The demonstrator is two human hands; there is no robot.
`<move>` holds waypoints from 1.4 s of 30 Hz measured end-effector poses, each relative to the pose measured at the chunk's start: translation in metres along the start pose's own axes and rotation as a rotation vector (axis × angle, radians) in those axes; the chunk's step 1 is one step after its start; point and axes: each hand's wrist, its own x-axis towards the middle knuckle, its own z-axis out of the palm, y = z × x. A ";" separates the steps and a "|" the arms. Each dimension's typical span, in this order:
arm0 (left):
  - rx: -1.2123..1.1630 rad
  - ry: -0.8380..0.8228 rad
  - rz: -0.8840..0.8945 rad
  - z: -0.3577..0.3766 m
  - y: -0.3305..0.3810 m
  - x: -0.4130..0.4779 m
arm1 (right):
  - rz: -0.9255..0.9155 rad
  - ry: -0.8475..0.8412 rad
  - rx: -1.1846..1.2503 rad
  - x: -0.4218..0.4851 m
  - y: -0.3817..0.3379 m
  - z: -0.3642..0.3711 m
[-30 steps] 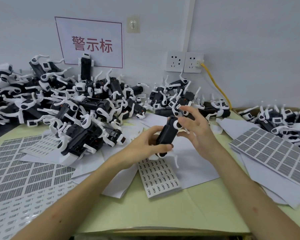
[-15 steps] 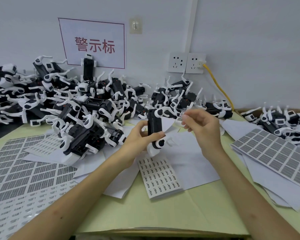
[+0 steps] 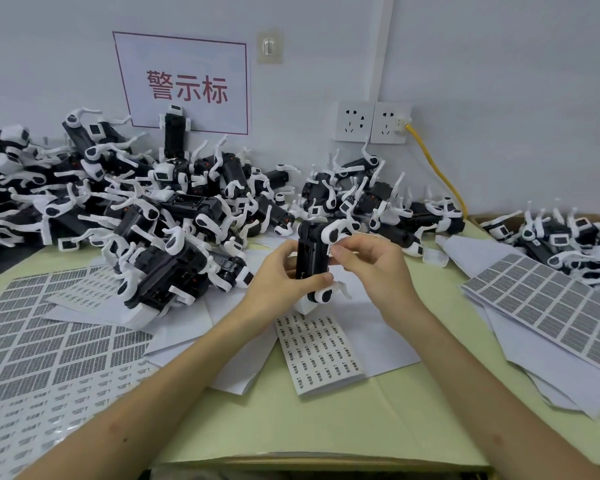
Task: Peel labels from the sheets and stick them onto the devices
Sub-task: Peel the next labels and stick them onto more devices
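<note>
- Head view: left hand (image 3: 284,271) grips the black-and-white plastic device (image 3: 311,261) upright above mid-worktop, near the back edge.
- Right hand (image 3: 371,261) pinches a small white label (image 3: 330,250) against it.
- Sticking step; next, press flat.
</note>
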 end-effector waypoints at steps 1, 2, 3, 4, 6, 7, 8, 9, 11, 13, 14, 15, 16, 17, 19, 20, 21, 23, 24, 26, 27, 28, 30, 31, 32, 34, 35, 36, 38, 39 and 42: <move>0.019 0.010 0.010 0.000 -0.001 0.000 | 0.000 0.001 -0.004 -0.001 0.000 0.001; 0.037 0.018 0.021 0.000 -0.002 0.000 | 0.000 0.001 -0.006 -0.001 0.000 0.001; 0.051 0.026 0.031 0.000 -0.002 0.000 | 0.001 0.001 -0.010 -0.002 0.000 0.002; 0.059 0.032 0.039 0.001 -0.003 0.000 | 0.004 0.003 -0.013 -0.002 0.000 0.002; 0.067 0.039 0.047 0.001 -0.003 0.000 | 0.014 0.009 -0.020 -0.003 0.000 0.003; 0.075 0.042 0.046 0.001 -0.003 0.000 | 0.017 0.013 -0.025 -0.003 0.000 0.004; 0.084 0.046 0.045 0.002 -0.003 -0.001 | 0.018 0.017 -0.033 -0.003 0.001 0.004; 0.092 0.050 0.043 0.002 -0.004 -0.001 | 0.018 0.021 -0.044 -0.003 0.001 0.004; 0.101 0.055 0.038 0.004 -0.004 -0.002 | 0.016 0.023 -0.068 -0.002 0.002 0.004; 0.108 0.061 0.036 0.004 -0.004 -0.001 | 0.020 0.020 -0.085 -0.003 0.004 0.004; 0.113 0.064 0.039 0.004 -0.005 -0.001 | 0.023 0.019 -0.090 -0.003 0.004 0.004; 0.120 0.067 0.041 0.004 -0.005 -0.001 | 0.025 0.019 -0.093 -0.003 0.004 0.004; 0.127 0.070 0.041 0.003 -0.005 -0.001 | 0.026 0.020 -0.098 -0.003 0.005 0.004; 0.132 0.071 0.041 0.003 -0.005 -0.001 | 0.024 0.020 -0.103 -0.002 0.005 0.004; 0.132 0.070 0.040 0.004 -0.006 -0.001 | 0.019 0.022 -0.111 -0.002 0.005 0.004; 0.130 0.069 0.040 0.004 -0.006 -0.001 | 0.017 0.022 -0.113 -0.002 0.005 0.004; 0.132 0.069 0.041 0.004 -0.006 -0.001 | 0.016 0.023 -0.115 -0.002 0.006 0.004; 0.141 0.072 0.046 0.004 -0.005 -0.001 | 0.017 0.025 -0.119 -0.003 0.007 0.004; 0.146 0.071 0.047 0.005 -0.005 -0.001 | 0.016 0.026 -0.123 -0.003 0.007 0.004; 0.153 0.071 0.047 0.005 -0.005 -0.002 | 0.011 0.029 -0.131 -0.002 0.008 0.005; 0.156 0.072 0.045 0.005 -0.005 -0.002 | 0.008 0.030 -0.132 -0.002 0.009 0.005; 0.157 0.072 0.044 0.005 -0.005 -0.002 | 0.007 0.034 -0.131 -0.002 0.009 0.005; 0.158 0.071 0.042 0.005 -0.005 -0.002 | 0.004 0.041 -0.131 -0.002 0.010 0.005; 0.163 0.071 0.040 0.005 -0.005 -0.002 | 0.001 0.045 -0.133 -0.002 0.011 0.005; 0.167 0.072 0.037 0.005 -0.004 -0.002 | 0.000 0.047 -0.136 -0.002 0.011 0.006; 0.170 0.073 0.034 0.005 -0.004 -0.003 | 0.001 0.049 -0.140 -0.002 0.012 0.006; 0.171 0.074 0.032 0.005 -0.005 -0.003 | 0.001 0.049 -0.140 -0.002 0.012 0.006; 0.171 0.074 0.030 0.005 -0.005 -0.003 | 0.000 0.048 -0.136 -0.002 0.013 0.006; 0.170 0.074 0.029 0.005 -0.005 -0.003 | 0.000 0.051 -0.126 -0.002 0.013 0.007; 0.172 0.074 0.028 0.005 -0.005 -0.003 | 0.001 0.054 -0.122 -0.002 0.013 0.007; 0.175 0.075 0.030 0.006 -0.005 -0.003 | 0.009 0.061 -0.128 -0.003 0.012 0.007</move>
